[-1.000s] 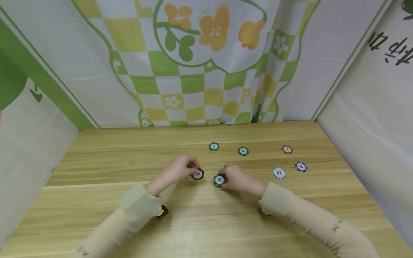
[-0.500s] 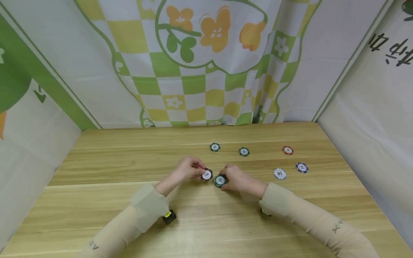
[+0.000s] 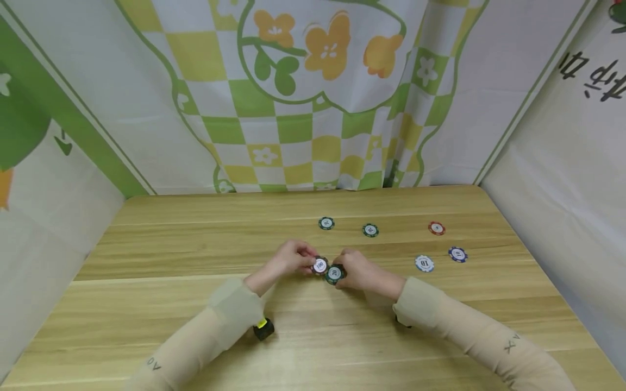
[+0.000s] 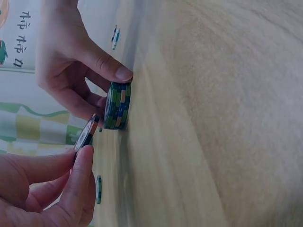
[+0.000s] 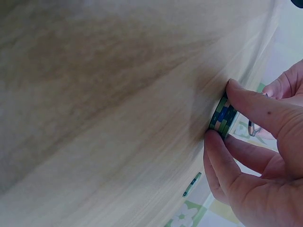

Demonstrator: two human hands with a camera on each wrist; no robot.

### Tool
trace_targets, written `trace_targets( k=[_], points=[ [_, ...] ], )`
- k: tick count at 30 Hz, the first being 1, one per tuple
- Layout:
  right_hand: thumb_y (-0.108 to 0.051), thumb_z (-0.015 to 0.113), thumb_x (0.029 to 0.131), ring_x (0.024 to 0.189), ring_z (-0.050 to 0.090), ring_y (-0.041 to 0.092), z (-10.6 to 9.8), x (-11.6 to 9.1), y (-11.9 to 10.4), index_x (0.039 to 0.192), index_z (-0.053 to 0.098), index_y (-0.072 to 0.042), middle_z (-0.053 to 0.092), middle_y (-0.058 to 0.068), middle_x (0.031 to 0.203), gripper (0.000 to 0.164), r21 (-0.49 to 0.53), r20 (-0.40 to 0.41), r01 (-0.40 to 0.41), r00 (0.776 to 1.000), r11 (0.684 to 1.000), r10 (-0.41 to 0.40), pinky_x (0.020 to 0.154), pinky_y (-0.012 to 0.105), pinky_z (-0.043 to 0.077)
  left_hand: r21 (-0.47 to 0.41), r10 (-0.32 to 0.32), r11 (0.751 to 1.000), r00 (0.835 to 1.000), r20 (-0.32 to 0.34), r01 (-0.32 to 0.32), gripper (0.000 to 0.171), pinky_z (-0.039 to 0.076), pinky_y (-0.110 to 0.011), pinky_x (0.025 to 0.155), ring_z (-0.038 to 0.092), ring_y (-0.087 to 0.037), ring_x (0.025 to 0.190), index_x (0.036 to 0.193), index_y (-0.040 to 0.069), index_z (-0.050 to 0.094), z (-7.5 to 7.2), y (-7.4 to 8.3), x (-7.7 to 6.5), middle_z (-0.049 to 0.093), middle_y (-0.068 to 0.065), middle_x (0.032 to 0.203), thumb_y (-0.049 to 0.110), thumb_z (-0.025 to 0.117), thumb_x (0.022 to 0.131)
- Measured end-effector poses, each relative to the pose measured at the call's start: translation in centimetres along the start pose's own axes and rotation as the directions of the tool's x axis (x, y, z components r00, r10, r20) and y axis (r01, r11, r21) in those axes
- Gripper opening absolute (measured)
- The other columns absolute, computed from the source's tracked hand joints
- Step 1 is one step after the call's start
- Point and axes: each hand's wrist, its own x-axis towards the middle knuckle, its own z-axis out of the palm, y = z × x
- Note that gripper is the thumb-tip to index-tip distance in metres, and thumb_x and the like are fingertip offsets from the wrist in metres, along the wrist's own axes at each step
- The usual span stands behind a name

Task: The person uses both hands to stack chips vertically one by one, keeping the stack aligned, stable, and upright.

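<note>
My left hand (image 3: 291,257) pinches a dark poker chip marked 100 (image 3: 320,265) between thumb and fingers. In the left wrist view that chip (image 4: 86,133) is tilted, close beside the top of a chip stack (image 4: 117,106). My right hand (image 3: 364,272) grips this short stack of poker chips (image 3: 335,274), whose green top chip reads 20. In the right wrist view the stack (image 5: 223,116) stands on the table, thumb on one side and fingers on the other. Its edges show green, blue and pale bands.
Two green chips, one (image 3: 326,223) left of the other (image 3: 370,230), lie farther back on the wooden table (image 3: 171,233). To the right lie a red chip (image 3: 437,228), a light blue chip (image 3: 424,263) and a dark blue chip (image 3: 458,254). A patterned curtain (image 3: 293,130) hangs behind the table.
My left hand has moved right with the 100 chip, bringing it up to the edge of the stack. My right hand has stayed in place around the stack.
</note>
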Motion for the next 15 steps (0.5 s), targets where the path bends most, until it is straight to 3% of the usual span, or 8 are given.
trace_targets(
  k=[11, 15],
  points=[
    [-0.009, 0.080, 0.067, 0.082, 0.055, 0.018, 0.1, 0.1, 0.0, 0.105, 0.063, 0.004, 0.056, 0.011, 0.095, 0.043, 0.007, 0.009, -0.032, 0.999, 0.999, 0.032, 0.076, 0.030, 0.050, -0.026, -0.030, 0.999, 1.000, 0.005, 0.030, 0.017, 0.054, -0.027, 0.061, 0.055, -0.011, 0.058, 0.098, -0.017, 0.058, 1.1, -0.3, 0.3, 0.059, -0.012, 0.076, -0.012, 0.058, 0.081],
    [-0.010, 0.081, 0.067, 0.082, 0.054, 0.018, 0.1, 0.1, 0.1, 0.104, 0.064, 0.004, 0.056, 0.010, 0.094, 0.043, 0.000, 0.003, -0.016, 1.000, 1.000, 0.016, 0.076, 0.030, 0.049, 0.005, -0.041, 0.999, 0.999, -0.007, 0.041, 0.013, 0.054, -0.026, 0.059, 0.056, -0.011, 0.058, 0.094, -0.014, 0.060, 1.5, -0.3, 0.4, 0.061, -0.014, 0.078, -0.010, 0.059, 0.082]
  ],
)
